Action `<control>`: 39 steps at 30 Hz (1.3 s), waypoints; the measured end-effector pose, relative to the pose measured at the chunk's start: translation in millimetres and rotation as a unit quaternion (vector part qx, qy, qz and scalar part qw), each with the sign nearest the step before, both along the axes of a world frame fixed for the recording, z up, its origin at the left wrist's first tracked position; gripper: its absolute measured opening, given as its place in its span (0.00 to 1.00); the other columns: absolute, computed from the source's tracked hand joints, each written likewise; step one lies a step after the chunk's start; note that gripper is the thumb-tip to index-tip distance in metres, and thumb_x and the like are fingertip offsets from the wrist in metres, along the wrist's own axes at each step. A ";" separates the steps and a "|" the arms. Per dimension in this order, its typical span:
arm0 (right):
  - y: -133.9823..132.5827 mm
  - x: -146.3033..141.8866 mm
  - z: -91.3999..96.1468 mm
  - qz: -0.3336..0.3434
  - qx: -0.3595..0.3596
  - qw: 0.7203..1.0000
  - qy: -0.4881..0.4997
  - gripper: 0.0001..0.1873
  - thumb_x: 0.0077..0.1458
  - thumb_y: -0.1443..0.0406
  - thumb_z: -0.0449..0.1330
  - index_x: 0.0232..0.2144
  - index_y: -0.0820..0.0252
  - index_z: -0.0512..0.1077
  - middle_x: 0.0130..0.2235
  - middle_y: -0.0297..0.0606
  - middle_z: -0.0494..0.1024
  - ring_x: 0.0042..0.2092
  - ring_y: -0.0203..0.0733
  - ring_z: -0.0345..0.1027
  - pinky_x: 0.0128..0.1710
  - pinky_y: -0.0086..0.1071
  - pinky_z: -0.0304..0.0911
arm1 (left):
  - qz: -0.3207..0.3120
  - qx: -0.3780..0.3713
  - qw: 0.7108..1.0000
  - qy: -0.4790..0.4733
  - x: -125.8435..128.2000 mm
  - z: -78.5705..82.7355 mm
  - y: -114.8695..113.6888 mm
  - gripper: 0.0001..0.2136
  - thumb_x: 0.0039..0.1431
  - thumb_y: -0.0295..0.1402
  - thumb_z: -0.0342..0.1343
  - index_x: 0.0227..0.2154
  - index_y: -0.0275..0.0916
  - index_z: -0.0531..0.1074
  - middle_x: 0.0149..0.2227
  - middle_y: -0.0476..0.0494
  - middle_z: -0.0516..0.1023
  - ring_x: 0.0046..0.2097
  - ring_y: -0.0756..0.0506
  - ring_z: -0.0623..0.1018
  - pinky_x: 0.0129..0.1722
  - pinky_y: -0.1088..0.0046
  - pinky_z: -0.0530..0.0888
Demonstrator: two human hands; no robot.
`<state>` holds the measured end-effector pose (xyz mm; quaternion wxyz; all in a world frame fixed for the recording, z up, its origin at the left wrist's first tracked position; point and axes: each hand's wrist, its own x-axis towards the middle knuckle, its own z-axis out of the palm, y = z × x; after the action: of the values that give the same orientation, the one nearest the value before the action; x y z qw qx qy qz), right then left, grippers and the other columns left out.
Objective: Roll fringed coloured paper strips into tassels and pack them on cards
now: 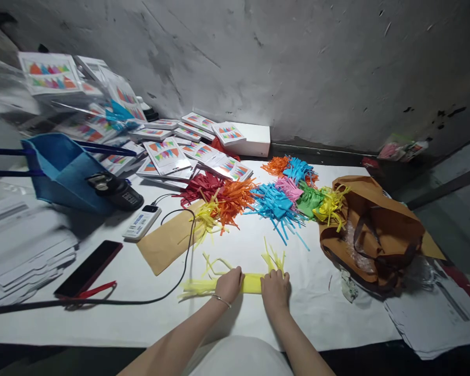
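Note:
A yellow paper tassel (pixel 252 283) lies flat on the white table in front of me, its fringed strips spreading out at both ends. My left hand (pixel 229 286) is closed on it left of the plain middle band. On the right side of that band, my right hand (pixel 274 288) grips it too, fingers curled over the fringe. Beyond my hands runs a row of fringed bundles: dark red (pixel 204 189), orange (pixel 235 201), yellow (pixel 207 216), blue (pixel 276 204), pink (pixel 289 188), green (pixel 308 201) and another yellow (pixel 332 204).
Printed packs (pixel 166 155) pile up at the back left, near a blue bag (pixel 58 167) and a black bottle (pixel 121 194). A phone (pixel 88 269), a power bank (pixel 141 223) and a black cable (pixel 152 302) lie left. A brown bag (pixel 376 235) stands right.

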<state>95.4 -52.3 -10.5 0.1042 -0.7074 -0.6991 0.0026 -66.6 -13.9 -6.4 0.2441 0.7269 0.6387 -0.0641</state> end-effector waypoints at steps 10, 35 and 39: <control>-26.4 7.2 -18.1 0.238 0.074 0.966 0.076 0.09 0.59 0.70 0.54 0.42 0.56 0.70 0.43 0.38 0.75 0.52 0.43 0.63 0.62 0.48 0.38 | 0.000 0.033 0.999 -0.005 2.6 0.5 -1.7 0.10 0.64 0.33 0.42 0.34 0.39 0.68 0.34 0.43 0.78 0.35 0.43 0.77 0.31 0.70 0.64; -18.4 10.4 -17.1 0.115 0.031 0.992 0.043 0.06 0.59 0.69 0.57 0.29 0.56 0.70 0.33 0.35 0.72 0.40 0.42 0.62 0.53 0.46 0.47 | -0.076 0.189 0.977 -0.064 -32.8 5.6 -34.3 0.11 0.64 0.32 0.46 0.32 0.42 0.74 0.38 0.45 0.76 0.44 0.42 0.70 0.48 0.58 0.58; -4.6 1.9 -11.2 0.060 0.035 0.997 0.016 0.08 0.58 0.68 0.57 0.26 0.58 0.71 0.31 0.39 0.71 0.38 0.46 0.61 0.49 0.49 0.50 | -0.033 0.183 0.982 -0.023 -23.5 5.3 -24.0 0.12 0.63 0.33 0.47 0.29 0.39 0.75 0.37 0.41 0.74 0.43 0.38 0.69 0.44 0.56 0.59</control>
<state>97.3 -56.9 -21.7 0.1400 -0.6602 -0.7379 -0.0044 -90.2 -37.9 -1.1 0.1192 0.7813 0.6095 0.0627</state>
